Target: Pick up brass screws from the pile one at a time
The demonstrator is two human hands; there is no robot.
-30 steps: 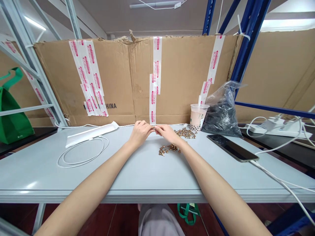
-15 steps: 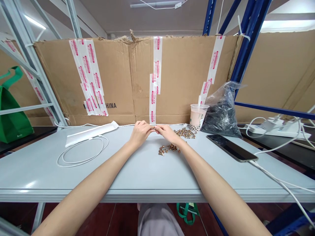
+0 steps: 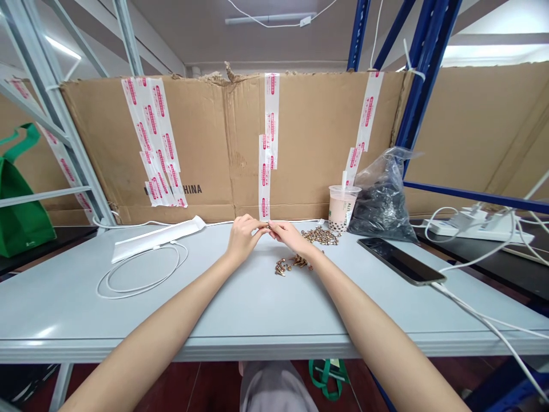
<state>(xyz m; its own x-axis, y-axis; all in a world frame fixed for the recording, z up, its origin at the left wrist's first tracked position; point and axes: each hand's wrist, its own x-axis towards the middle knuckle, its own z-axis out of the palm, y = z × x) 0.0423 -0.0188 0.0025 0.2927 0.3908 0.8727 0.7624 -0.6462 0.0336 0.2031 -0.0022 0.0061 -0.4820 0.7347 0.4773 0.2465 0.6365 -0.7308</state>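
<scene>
My left hand and my right hand meet above the middle of the grey tabletop. Their fingertips pinch a small brass-coloured fastener, mostly covered by the fingers; its exact shape cannot be made out. On the table, nearer to me than the right hand, lies a small pile of brass-coloured screws, partly behind my right wrist. A larger heap of small brass-coloured pieces spreads to the right, beyond that wrist.
A cup of bubble tea and a clear bag of dark material stand at the back right, near a phone with cables. On the left lie a white sleeve and a coiled cable. Cardboard walls the back.
The camera view has tilted slightly, so everything sits a little lower. Both hands stay together at the same place, with the left fingers shifting slightly around the small fastener.
</scene>
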